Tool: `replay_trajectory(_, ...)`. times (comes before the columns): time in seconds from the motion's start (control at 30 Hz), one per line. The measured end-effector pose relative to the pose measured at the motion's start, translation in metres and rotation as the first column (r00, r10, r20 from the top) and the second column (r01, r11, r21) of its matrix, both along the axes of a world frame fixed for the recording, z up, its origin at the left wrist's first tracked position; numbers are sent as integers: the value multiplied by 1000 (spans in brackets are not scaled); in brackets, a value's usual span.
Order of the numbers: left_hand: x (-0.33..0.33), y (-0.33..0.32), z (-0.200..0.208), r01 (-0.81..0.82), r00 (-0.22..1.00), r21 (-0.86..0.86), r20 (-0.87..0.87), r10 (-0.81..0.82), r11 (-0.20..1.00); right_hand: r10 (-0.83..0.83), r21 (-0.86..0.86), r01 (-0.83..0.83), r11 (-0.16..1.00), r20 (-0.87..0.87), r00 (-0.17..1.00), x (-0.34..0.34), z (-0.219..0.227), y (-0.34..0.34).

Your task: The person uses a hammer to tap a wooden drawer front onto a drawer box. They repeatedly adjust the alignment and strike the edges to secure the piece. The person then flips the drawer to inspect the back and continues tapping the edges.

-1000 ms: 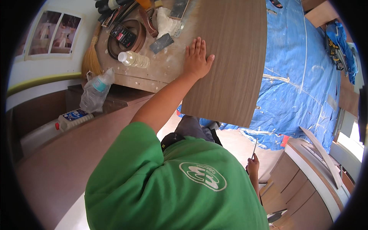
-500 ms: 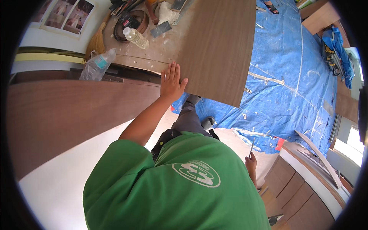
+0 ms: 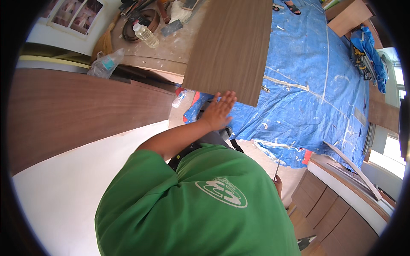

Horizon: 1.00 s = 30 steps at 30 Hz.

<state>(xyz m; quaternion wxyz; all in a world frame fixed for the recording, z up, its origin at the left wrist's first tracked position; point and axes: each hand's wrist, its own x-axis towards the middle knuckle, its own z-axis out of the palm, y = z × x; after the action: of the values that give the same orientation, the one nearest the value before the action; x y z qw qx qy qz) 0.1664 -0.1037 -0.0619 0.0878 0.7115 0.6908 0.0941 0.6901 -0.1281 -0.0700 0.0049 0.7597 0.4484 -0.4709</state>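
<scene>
A brown wood-grain panel (image 3: 230,47) lies with its left part over the cluttered work table (image 3: 173,51) and juts out over the blue floor sheet. My left hand (image 3: 220,112) is open at the panel's near edge. Its fingers overlap that edge; whether they press on it I cannot tell. Low on the right, my right hand (image 3: 278,186) is closed round a thin, straight, dark tool (image 3: 277,169) that points up. My body hides part of this hand, and the tool's exact kind does not show.
On the table are a clear bottle (image 3: 146,36), a coiled brown strip (image 3: 139,27) and a grey plate (image 3: 171,28). A blue sheet (image 3: 305,64) covers the floor. Someone's sandalled foot (image 3: 293,7) shows at the far side. A curved-looking brown board (image 3: 89,111) stands left, cabinets (image 3: 329,205) lower right.
My left hand has moved from the panel's left edge rightward to its near edge. The whole view has shifted a little. My right hand still holds the thin tool, lower and more hidden.
</scene>
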Motion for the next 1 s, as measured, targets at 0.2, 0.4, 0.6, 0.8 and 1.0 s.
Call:
replay_trajectory(0.2,33,14,0,69,994,117,71,-78,991,163,179,-167,970,34,986,60,-53,-27)
replay_trajectory(0.4,-29,-33,4,-151,988,73,38,148,986,93,142,-84,986,-55,994,86,-75,-43)
replay_trajectory(0.6,-88,-79,1,-340,932,112,-96,350,934,86,213,-56,975,-133,987,109,-107,-47)
replay_trajectory(0.8,-115,-96,3,-433,876,73,-203,438,899,137,112,-138,984,16,990,20,-28,-20)
replay_trajectory(1.0,-153,-93,12,-607,777,66,-164,608,792,-28,173,49,984,-123,992,-24,-27,-11)
